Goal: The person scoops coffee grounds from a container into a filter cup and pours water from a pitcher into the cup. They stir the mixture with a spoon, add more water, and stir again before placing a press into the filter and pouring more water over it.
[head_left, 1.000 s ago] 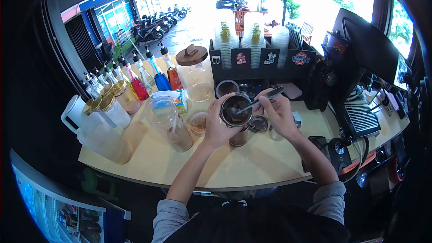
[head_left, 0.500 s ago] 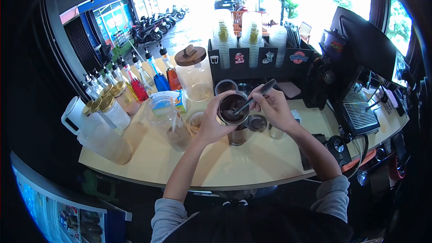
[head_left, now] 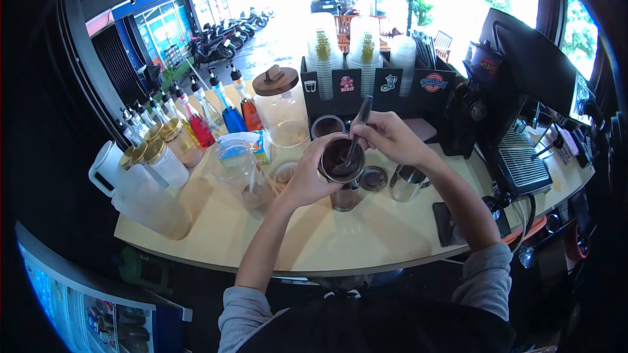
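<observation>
My left hand (head_left: 307,180) is wrapped round a cup (head_left: 335,175) whose open mouth faces me, with something dark brown inside. In my right hand (head_left: 394,138) is a spoon (head_left: 364,110), gripped by its dark handle, its lower end down in the cup. Right below the cup stands a glass jar (head_left: 345,201) with brown contents, partly hidden by it. Beside that lies a round dark lid (head_left: 373,178). A metal cup (head_left: 408,184) stands under my right wrist. Left of my left hand are a small round container (head_left: 285,175) and a clear plastic pitcher (head_left: 234,160).
Syrup pump bottles (head_left: 229,108), gold-lidded jars (head_left: 157,153) and a frosted jug (head_left: 154,206) line the left. A wooden-lidded glass jar (head_left: 286,114) stands near the black cup holder (head_left: 376,85). An espresso machine (head_left: 520,157) is at right. The counter's front edge (head_left: 340,269) curves before me.
My right hand has shifted up and left, bringing the spoon handle more upright in the cup. The metal cup beneath my right wrist shows more now. My left hand has barely moved.
</observation>
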Tool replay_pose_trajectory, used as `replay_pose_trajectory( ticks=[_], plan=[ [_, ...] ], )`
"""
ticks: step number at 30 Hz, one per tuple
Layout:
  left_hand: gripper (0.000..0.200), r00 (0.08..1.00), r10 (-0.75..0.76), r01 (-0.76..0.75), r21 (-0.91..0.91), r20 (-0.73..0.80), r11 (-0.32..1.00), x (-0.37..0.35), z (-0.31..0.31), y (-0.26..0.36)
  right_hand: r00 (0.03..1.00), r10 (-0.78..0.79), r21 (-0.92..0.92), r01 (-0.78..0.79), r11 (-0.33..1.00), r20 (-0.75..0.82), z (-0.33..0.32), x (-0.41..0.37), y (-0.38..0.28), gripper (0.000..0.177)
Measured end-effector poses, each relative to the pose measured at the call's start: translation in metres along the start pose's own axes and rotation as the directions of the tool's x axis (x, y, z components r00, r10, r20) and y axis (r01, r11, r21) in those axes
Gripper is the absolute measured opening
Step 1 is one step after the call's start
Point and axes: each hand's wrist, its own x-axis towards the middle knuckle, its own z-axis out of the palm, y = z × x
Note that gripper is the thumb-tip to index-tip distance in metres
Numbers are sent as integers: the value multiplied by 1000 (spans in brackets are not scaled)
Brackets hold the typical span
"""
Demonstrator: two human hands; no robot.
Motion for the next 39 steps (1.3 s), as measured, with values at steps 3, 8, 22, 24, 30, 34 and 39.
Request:
replay_pose_trajectory(
  ticks=[3, 8, 22, 24, 30, 34, 39],
  plan=[
    [77, 1000, 8, -8, -2, 16, 1000, 2, 2, 3, 999, 20, -28, -21, 999, -46, -6, 8, -3, 19],
    [78, 999, -33, 33, 6, -4, 999, 1, 2, 1, 999, 35, -1, -35, 999, 15, -1, 7, 2, 18],
    [80, 984, -108, 100, -62, -139, 993, -8, 12, -15, 963, 146, 439, -33, 898, -227, -2, -13, 15, 14],
    [81, 983, -117, 105, -86, -143, 991, -8, 14, -20, 957, 150, 431, -31, 902, -246, 2, -16, 12, 14],
    [82, 976, -180, 175, -51, -122, 983, -8, 15, -14, 960, 106, 352, -9, 936, -258, 10, -21, 12, 11],
    [83, 968, -232, 226, -70, -92, 972, -11, 16, -13, 965, 103, 290, -30, 956, -240, 14, -24, 9, 12],
    [84, 968, -241, 238, -53, -69, 970, -12, 16, -12, 973, 114, 207, -71, 976, -202, 18, -26, 7, 11]
  ],
)
